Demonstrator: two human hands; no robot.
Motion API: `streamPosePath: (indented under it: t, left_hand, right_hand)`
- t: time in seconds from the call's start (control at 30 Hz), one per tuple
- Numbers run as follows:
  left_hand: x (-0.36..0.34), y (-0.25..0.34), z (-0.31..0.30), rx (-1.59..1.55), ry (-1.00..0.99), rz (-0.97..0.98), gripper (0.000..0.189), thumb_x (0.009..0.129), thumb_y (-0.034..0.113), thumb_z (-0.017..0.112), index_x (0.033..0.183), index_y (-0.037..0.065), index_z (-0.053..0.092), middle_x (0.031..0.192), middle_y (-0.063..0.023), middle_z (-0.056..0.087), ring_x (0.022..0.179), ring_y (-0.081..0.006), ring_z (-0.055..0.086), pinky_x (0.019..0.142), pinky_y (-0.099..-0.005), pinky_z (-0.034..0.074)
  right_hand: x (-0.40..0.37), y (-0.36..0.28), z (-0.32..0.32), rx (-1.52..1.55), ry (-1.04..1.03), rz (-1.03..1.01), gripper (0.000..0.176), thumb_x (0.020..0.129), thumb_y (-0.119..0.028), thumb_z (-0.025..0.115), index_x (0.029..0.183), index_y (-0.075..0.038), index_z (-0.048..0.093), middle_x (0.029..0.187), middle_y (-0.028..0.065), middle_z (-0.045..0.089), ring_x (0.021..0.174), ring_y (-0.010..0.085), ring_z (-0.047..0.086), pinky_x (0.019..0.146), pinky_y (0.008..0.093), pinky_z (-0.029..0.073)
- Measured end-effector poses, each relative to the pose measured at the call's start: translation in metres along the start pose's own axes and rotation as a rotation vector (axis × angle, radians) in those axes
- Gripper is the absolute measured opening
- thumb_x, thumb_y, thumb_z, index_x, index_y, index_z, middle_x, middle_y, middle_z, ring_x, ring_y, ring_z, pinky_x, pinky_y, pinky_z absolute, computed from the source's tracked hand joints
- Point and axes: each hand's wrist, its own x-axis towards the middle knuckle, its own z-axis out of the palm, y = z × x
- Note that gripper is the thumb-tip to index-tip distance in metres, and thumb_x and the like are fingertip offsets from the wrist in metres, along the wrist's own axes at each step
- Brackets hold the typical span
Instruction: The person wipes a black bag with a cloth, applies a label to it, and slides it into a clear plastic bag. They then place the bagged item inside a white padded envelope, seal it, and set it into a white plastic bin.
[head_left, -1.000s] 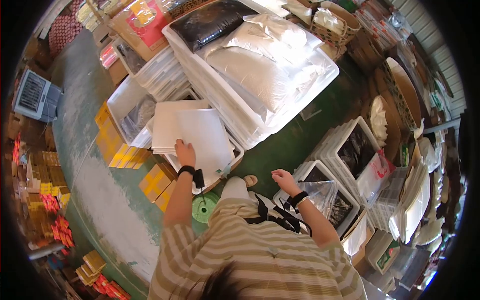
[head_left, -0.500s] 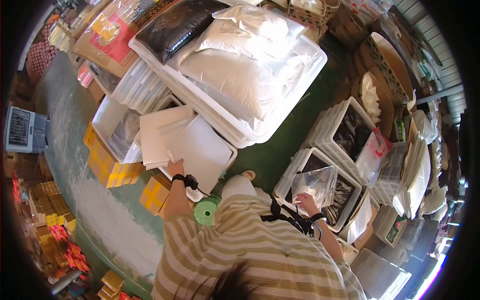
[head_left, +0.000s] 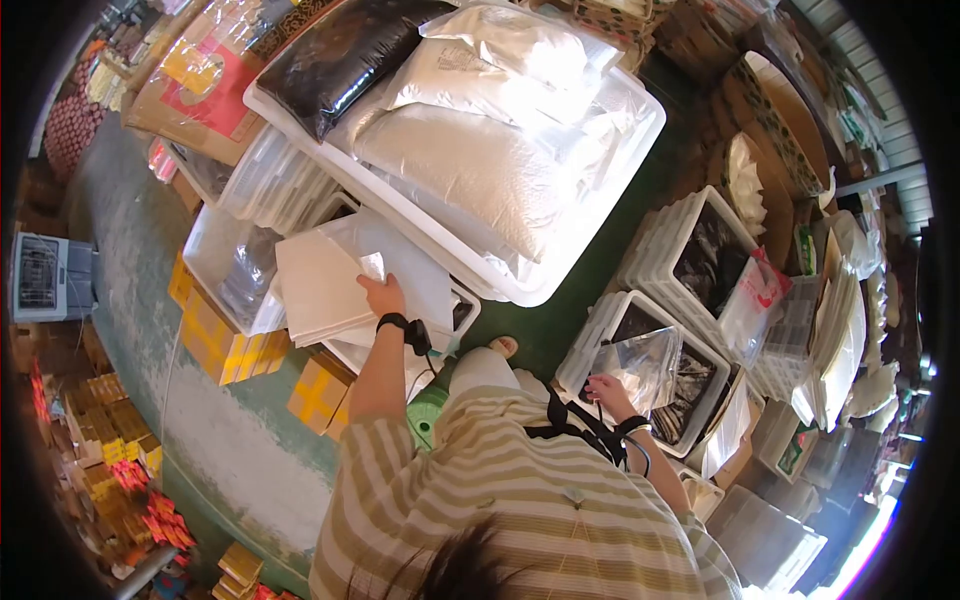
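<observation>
"Right hand [head_left: 612, 396], right of centre?"
"Curled beside the clear bag [head_left: 645, 362]; can't tell if gripping."
"Left hand [head_left: 385, 297], left of centre?"
"Pinching pale sheets [head_left: 320, 288] there; likely light, bendable, slippery: best held by the near edge."

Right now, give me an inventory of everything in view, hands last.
Large tub: one, white, upper centre
Filled bags: several, pale and black, in the tub
Flat sheets: several, off-white, under the left hand
Taped cartons: several, brown with yellow tape, left
Stacked crates: several, white, right
Clear bag: one, transparent, by the right hand
Round object: one, green, beside the legs
Small background goods: uncountable, mixed, around the edges
Left hand: one, bare, at the sheets
Right hand: one, bare, by the clear bag
</observation>
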Motion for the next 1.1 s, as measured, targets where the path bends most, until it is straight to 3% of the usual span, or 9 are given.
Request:
streamPosePath:
  t: [0.37, 0.5, 0.6, 0.67, 0.73, 0.8, 0.9, 1.0, 1.1]
  left_hand:
    - [0.054, -0.101, -0.034, -0.127, -0.007, -0.002, 0.087, 0.069, 0.03, 0.078, 0.126, -0.001, 0.022, 0.115, -0.0315, 0.051, 0.106, -0.0429, 0.053, 0.091, -0.0428, 0.043]
    - [0.019, -0.091, -0.069, -0.292, -0.197, -0.214, 0.118, 0.066, 0.038, 0.081, 0.144, 0.007, -0.001, 0.132, -0.0244, 0.04, 0.116, -0.0337, 0.048, 0.093, -0.044, 0.044]
    - [-0.016, -0.077, -0.078, -0.202, -0.255, -0.159, 0.115, 0.07, 0.046, 0.077, 0.145, 0.007, -0.001, 0.139, -0.0199, 0.036, 0.115, -0.0335, 0.049, 0.091, -0.0437, 0.047]
    - [0.012, -0.123, -0.074, 0.023, -0.757, -0.377, 0.075, 0.081, 0.036, 0.069, 0.138, 0.004, 0.033, 0.131, -0.0194, 0.046, 0.11, -0.0278, 0.054, 0.088, -0.0415, 0.05]
    - [0.023, -0.184, -0.051, 0.768, -1.155, 0.958, 0.051, 0.084, 0.032, 0.064, 0.123, 0.002, 0.052, 0.114, -0.0182, 0.059, 0.098, -0.0258, 0.061, 0.08, -0.0388, 0.052]
    - [0.022, -0.155, -0.043, 0.924, -1.694, 1.309, 0.042, 0.087, 0.031, 0.06, 0.114, -0.001, 0.057, 0.099, -0.0145, 0.065, 0.088, -0.0246, 0.064, 0.075, -0.0357, 0.052]
    - [-0.079, -0.04, 0.006, 0.836, -1.274, 0.102, 0.037, 0.087, 0.029, 0.06, 0.11, -0.001, 0.058, 0.091, -0.0122, 0.066, 0.083, -0.0228, 0.063, 0.074, -0.0335, 0.05]
    - [-0.156, 0.017, 0.078, 0.681, -1.335, 0.775, 0.029, 0.088, 0.024, 0.06, 0.103, -0.001, 0.061, 0.09, -0.0113, 0.066, 0.083, -0.0184, 0.063, 0.075, -0.0303, 0.049]
    - [-0.27, 0.069, 0.138, 0.667, -1.498, 0.788, 0.027, 0.088, 0.018, 0.061, 0.106, -0.002, 0.058, 0.101, -0.0125, 0.065, 0.095, -0.0172, 0.062, 0.085, -0.0281, 0.047]
  right_hand:
    - [-0.002, 0.088, -0.021, 0.058, 0.21, 0.148, 0.024, 0.088, -0.021, 0.055, 0.105, -0.006, 0.062, 0.087, 0.0066, 0.067, 0.068, 0.0145, 0.063, 0.058, 0.0254, 0.047]
    - [-0.009, 0.145, -0.021, 0.159, 0.219, 0.188, 0.021, 0.088, -0.022, 0.055, 0.102, -0.006, 0.061, 0.089, 0.0082, 0.067, 0.068, 0.0167, 0.063, 0.057, 0.0287, 0.049]
    - [0.008, 0.206, -0.013, 0.207, 0.41, 0.082, 0.023, 0.078, 0.005, 0.061, 0.1, 0.004, 0.058, 0.077, 0.0144, 0.065, 0.064, 0.0229, 0.066, 0.056, 0.0319, 0.056]
    - [-0.02, 0.154, -0.014, 0.526, 0.482, 0.12, 0.013, 0.084, -0.001, 0.057, 0.095, 0.005, 0.06, 0.072, 0.0138, 0.063, 0.057, 0.0219, 0.064, 0.05, 0.0335, 0.056]
    - [-0.041, 0.124, -0.024, 0.521, 0.547, 0.195, 0.021, 0.09, -0.016, 0.054, 0.093, 0.003, 0.063, 0.06, 0.0108, 0.061, 0.049, 0.0161, 0.06, 0.042, 0.028, 0.049]
    - [-0.041, 0.136, -0.029, 0.571, 0.6, 0.316, 0.032, 0.092, -0.029, 0.052, 0.096, 0.0, 0.064, 0.058, 0.0105, 0.062, 0.045, 0.0151, 0.059, 0.045, 0.0272, 0.048]
    - [-0.024, 0.184, -0.026, 0.606, 0.679, 0.317, 0.035, 0.088, -0.031, 0.055, 0.105, -0.001, 0.063, 0.078, 0.0159, 0.067, 0.068, 0.0219, 0.065, 0.064, 0.0326, 0.052]
    - [-0.012, 0.222, -0.011, 0.382, 0.807, 0.245, 0.037, 0.084, -0.028, 0.057, 0.11, -0.002, 0.061, 0.095, 0.0199, 0.066, 0.088, 0.0291, 0.064, 0.079, 0.0365, 0.05]
    - [-0.007, 0.22, -0.023, 0.401, 0.778, 0.303, 0.039, 0.083, -0.023, 0.053, 0.117, -0.003, 0.056, 0.113, 0.0219, 0.06, 0.105, 0.0367, 0.057, 0.092, 0.0403, 0.044]
